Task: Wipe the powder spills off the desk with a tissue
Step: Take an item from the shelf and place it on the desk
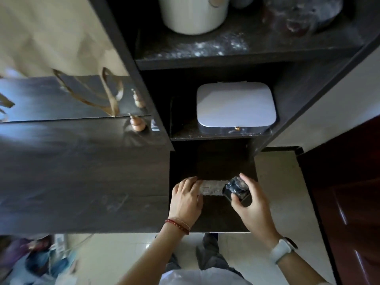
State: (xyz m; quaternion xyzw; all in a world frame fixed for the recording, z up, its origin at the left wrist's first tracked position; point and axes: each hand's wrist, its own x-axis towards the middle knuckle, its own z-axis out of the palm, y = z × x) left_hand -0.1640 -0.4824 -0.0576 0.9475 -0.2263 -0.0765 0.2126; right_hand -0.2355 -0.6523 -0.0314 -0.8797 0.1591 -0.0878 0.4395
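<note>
left hand [188, 197] presses tissue [211, 188]; right hand [249, 204] grips jar [237, 189].

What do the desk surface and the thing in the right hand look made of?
Desk: dark wood-grain board, probably laminate, with a semi-gloss sheen that reflects light. The item in the right hand looks like a dark glass jar, judging by its glinting top, though blur leaves this uncertain.

On the bottom shelf [216, 219], the left hand [188, 199] lies on the left end of a tissue [212, 188]; the right hand [251, 206] holds a jar [236, 190] at its right end. A lidded box [235, 105] sits on the middle shelf [185, 132] above, towards its right edge. Powder [216, 47] lies along the front edge of the top shelf [154, 54], before a canister [193, 14].
</note>
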